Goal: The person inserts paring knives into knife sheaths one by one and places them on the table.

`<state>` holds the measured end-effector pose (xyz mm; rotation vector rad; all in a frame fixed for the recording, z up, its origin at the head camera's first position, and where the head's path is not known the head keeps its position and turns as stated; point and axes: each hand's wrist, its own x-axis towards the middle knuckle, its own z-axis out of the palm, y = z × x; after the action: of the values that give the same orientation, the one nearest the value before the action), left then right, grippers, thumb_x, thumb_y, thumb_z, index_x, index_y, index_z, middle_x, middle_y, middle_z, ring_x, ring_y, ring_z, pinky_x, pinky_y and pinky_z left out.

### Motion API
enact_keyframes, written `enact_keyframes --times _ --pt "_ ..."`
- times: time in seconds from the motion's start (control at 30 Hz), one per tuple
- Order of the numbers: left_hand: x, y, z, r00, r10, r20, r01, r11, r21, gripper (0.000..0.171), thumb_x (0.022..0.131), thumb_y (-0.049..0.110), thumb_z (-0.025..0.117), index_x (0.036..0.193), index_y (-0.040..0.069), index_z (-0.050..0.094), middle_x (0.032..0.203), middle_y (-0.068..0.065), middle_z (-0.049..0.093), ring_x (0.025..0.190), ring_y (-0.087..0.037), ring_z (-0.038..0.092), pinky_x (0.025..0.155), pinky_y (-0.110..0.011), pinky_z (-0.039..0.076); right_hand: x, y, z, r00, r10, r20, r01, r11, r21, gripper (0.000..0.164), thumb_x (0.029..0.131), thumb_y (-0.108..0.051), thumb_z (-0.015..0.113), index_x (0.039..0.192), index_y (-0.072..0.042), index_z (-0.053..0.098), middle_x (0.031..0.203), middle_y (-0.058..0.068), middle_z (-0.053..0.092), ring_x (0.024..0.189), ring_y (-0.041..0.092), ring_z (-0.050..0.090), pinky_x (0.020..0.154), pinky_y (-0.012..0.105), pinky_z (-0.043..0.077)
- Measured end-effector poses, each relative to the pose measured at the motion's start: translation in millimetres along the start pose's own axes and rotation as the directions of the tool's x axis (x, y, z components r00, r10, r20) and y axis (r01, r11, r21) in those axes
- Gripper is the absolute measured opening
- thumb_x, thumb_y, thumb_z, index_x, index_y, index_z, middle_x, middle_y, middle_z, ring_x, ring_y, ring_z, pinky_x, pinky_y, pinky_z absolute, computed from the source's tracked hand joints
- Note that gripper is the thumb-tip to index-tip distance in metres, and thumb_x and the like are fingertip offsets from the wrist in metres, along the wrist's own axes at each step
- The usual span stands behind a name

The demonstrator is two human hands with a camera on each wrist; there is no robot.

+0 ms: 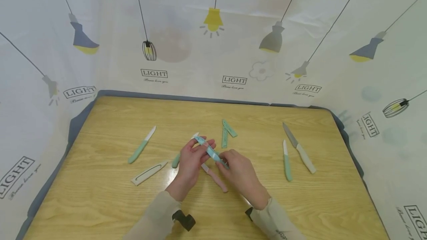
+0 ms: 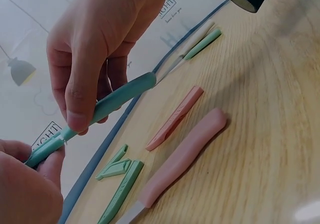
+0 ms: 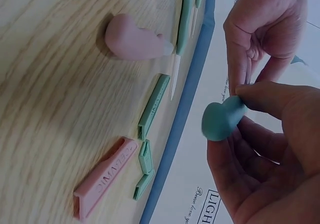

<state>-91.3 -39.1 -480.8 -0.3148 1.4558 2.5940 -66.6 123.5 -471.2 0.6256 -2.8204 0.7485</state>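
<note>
Above the table's middle, a teal paring knife is held lengthwise by both hands, its blade covered by a teal sheath. My left hand pinches the sheath between thumb and fingers. At the other end, my right hand grips the handle. In the left wrist view handle and sheath meet in line, with a small seam between them. Below the hands lies a pink-handled knife, beside a pink sheath. The left hand partly covers a green-handled knife in the head view.
Green sheaths lie beyond the hands. To the left are a green-handled knife and a cream sheath. Another green-handled knife and a larger cream-handled knife lie to the right, blades bare. The wooden table adjoins a printed curtain.
</note>
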Motion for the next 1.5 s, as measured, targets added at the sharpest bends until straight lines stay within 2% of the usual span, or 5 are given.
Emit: enact_keyframes --times 0.4,0.7,1.03,1.2,1.5 --pt "7.6 14.3 -23.3 0.996 0.021 -0.085 -0.023 0.999 -0.024 0.041 0.093 0.001 0.057 0.130 -0.006 0.043 0.128 -0.024 0.057 0.117 -0.033 0.056 0.102 -0.040 0.046 -6 25 -15 0.968 0.247 0.050 -0.248 0.969 0.009 0.023 0.088 -0.025 0.068 0.100 -0.005 0.070 0.083 -0.002 0.061 0.070 0.008 0.055 0.057 0.023 0.051" --pt "8.4 27.8 -41.8 0.981 0.062 -0.182 -0.067 0.998 -0.019 0.027 0.093 -0.002 0.052 0.120 -0.001 0.048 0.105 -0.009 0.063 0.110 -0.032 0.059 0.100 -0.041 0.048 -13 62 -29 0.950 0.312 0.022 -0.312 0.950 -0.016 0.023 0.089 -0.021 0.068 0.098 0.000 0.070 0.077 0.003 0.061 0.058 0.011 0.051 0.048 0.024 0.047" --pt "5.8 36.5 -52.8 0.980 0.058 -0.189 -0.062 0.998 -0.018 0.030 0.094 -0.003 0.051 0.124 -0.004 0.045 0.105 -0.009 0.062 0.102 -0.022 0.062 0.105 -0.046 0.042 -17 86 -33 0.904 0.420 0.073 -0.418 0.907 -0.047 0.032 0.092 -0.024 0.063 0.101 0.005 0.069 0.086 0.013 0.071 0.068 0.019 0.066 0.056 0.030 0.058" --pt "3.4 42.0 -59.6 0.981 0.057 -0.188 -0.058 0.998 0.000 0.027 0.096 -0.001 0.050 0.123 0.000 0.046 0.105 -0.006 0.061 0.102 -0.022 0.061 0.100 -0.039 0.047 -19 97 -32 0.887 0.450 0.105 -0.438 0.892 -0.114 0.032 0.092 -0.022 0.063 0.100 0.009 0.069 0.077 0.011 0.068 0.052 0.012 0.058 0.046 0.025 0.052" --pt "1.3 48.6 -68.7 0.977 0.049 -0.209 -0.049 0.999 0.008 0.025 0.097 0.000 0.049 0.122 0.000 0.047 0.104 -0.005 0.060 0.101 -0.020 0.060 0.098 -0.035 0.049 -22 105 -34 0.864 0.486 0.131 -0.459 0.868 -0.192 0.033 0.093 -0.021 0.059 0.063 -0.007 0.054 0.052 0.001 0.049 0.040 0.012 0.047 0.035 0.024 0.040"
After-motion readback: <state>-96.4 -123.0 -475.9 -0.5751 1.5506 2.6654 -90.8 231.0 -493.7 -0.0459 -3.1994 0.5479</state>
